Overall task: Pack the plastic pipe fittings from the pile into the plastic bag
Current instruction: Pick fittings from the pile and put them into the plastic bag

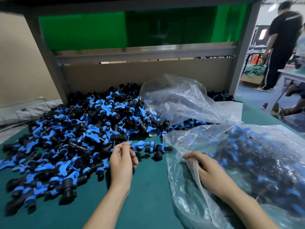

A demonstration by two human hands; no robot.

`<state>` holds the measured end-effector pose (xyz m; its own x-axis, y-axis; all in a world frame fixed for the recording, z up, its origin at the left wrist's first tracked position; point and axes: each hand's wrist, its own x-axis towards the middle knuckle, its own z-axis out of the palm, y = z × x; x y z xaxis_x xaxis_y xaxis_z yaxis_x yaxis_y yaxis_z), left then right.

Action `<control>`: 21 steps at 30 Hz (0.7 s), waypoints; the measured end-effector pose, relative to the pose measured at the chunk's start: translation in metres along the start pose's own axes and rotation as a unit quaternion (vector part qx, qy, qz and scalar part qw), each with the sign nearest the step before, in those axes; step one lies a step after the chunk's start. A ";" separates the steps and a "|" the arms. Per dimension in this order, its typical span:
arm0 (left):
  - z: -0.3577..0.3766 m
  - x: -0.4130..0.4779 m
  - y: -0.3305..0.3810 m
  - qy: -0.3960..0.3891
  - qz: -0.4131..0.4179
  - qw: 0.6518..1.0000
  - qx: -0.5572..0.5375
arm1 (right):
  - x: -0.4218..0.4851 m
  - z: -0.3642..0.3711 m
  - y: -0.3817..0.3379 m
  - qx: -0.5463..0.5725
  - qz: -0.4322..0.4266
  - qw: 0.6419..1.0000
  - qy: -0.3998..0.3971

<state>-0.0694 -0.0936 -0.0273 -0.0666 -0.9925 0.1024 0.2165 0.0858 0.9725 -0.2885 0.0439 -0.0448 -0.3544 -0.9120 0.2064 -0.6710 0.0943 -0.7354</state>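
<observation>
Centrally, one black-and-blue fitting (141, 144) is pinched at its end between the thumb and curled fingers (127, 147) of the left hand (123, 160). It is held low at the near edge of the pile (79, 134), just beside a black tee fitting (158, 150) that lies on the green surface (145, 195).

The pile is made up of black pipe fittings with blue collars and blue winged handles. It is spread over the left and middle of the surface, back to the cardboard panel (132, 75).

To the right, the plastic bag (247, 162) is laid on its side with its mouth turned toward the pile. The film is clear, and the bag is already well filled with the same fittings, seen dark and blue through it.

The right hand (209, 171) is set in the bag's mouth, with the thumb stretched out and the fingers curled round the film edge. The fingertips are hidden by film, so it cannot be told whether a fitting is held as well.

A second clear bag (181, 100) is seen crumpled on the rear right of the pile; what it holds cannot be made out.

Above the cardboard, a green panel (82, 30) is set in a grey frame (145, 54). At the far right a person in dark clothes (280, 47) is seen standing.
</observation>
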 end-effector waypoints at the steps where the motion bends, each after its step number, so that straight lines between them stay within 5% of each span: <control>1: 0.000 0.001 0.000 -0.008 -0.014 1.000 -0.020 | 0.000 0.000 0.000 0.000 -0.001 1.000 -0.001; 9: 0.006 -0.007 -0.007 -0.106 0.028 0.990 0.084 | 0.000 0.000 0.000 -0.002 -0.014 1.000 0.002; 21: 0.009 -0.010 -0.010 -0.142 0.055 0.979 0.132 | 0.002 0.001 0.004 -0.017 -0.023 1.000 0.009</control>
<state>-0.0795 -0.0833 -0.0364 -0.3343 -0.9149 0.2264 -0.0201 0.2471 0.9688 -0.2910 0.0421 -0.0478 -0.3345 -0.9084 0.2510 -0.7079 0.0664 -0.7031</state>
